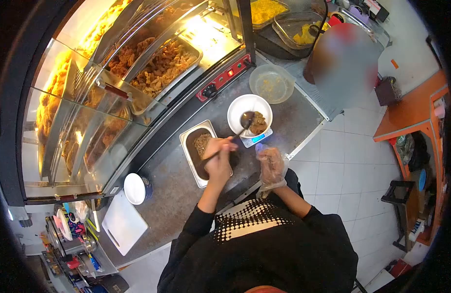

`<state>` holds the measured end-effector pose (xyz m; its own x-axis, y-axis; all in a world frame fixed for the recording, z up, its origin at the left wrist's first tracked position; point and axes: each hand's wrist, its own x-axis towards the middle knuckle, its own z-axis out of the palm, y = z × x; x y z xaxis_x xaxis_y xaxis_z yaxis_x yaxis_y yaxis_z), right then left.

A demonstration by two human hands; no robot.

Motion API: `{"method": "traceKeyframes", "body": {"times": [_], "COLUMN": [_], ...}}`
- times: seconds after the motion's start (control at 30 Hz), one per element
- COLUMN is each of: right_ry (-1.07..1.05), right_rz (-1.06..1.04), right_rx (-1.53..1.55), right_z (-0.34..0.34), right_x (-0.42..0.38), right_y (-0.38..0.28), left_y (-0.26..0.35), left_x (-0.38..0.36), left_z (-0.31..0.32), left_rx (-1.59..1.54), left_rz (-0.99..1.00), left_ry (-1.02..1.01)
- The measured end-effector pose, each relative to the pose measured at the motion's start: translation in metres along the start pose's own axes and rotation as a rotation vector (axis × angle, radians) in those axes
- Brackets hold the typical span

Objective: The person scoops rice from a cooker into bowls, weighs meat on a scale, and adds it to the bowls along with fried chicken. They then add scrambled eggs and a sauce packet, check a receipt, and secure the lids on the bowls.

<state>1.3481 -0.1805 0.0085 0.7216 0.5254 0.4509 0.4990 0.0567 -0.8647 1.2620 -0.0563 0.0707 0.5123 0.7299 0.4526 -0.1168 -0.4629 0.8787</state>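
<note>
My bare left hand (219,157) is closed round the handle of a dark ladle (246,122). The ladle's head is inside a white bowl (231,108), against a heap of brown minced-looking food (258,123). Under the bowl is a small digital scale (261,138) with a lit blue display. Below my left hand stands a metal pan (185,142) holding more of the brown food. My right hand (271,168), in a clear plastic glove, is held near the counter edge below the scale. Its fingers are curled in, and I see nothing in them.
A heated glass display case (137,95) with trays of fried food borders the counter (171,195). A translucent round tub (271,84) sits beyond the bowl. To the left are a white cutting board (124,222) and a white-topped container (134,189). Another person (345,63) stands at upper right.
</note>
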Motion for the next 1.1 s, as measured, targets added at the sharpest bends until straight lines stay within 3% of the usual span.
{"method": "traceKeyframes", "body": {"times": [0.1,0.2,0.3,0.4,0.43,0.6,0.73,0.83,0.93,1.03,1.1], "right_ry": [-0.028,-0.166,-0.263,-0.370,-0.382,-0.401,-0.391,-0.405,-0.418,-0.476,-0.525], "right_rz": [0.013,0.084,0.127,0.094,0.077,0.071,0.045,0.111,0.150,0.127,0.042], "right_rx": [0.043,0.113,0.201,0.196,0.199,0.179,0.133,0.101,0.087,0.139,0.133], "right_z": [0.007,0.014,0.030,0.037,0.040,0.041,0.042,0.042,0.041,0.036,0.033], "right_x": [-0.002,-0.006,-0.014,-0.018,-0.020,-0.014,-0.012,-0.013,-0.011,-0.003,-0.001], "right_y": [-0.005,-0.008,-0.005,-0.003,-0.002,-0.019,-0.022,-0.020,-0.022,-0.034,-0.037], "left_y": [0.009,0.001,-0.026,-0.022,-0.016,-0.019,-0.017,-0.024,-0.021,0.004,0.023], "left_x": [-0.001,-0.018,-0.037,-0.050,-0.054,-0.080,-0.078,-0.077,-0.073,-0.056,-0.053], "left_z": [-0.039,-0.081,-0.082,-0.077,-0.072,-0.076,-0.089,-0.097,-0.098,-0.101,-0.097], "left_rx": [-0.248,-0.299,0.018,0.474,0.407,-0.242,-0.270,-0.338,-0.193,0.372,0.325], "left_rz": [-0.004,-0.061,0.025,0.026,-0.049,-0.350,-0.310,-0.295,-0.233,0.116,0.141], "left_ry": [0.354,0.647,0.421,0.002,0.014,0.447,0.786,0.840,0.631,-0.029,-0.187]}}
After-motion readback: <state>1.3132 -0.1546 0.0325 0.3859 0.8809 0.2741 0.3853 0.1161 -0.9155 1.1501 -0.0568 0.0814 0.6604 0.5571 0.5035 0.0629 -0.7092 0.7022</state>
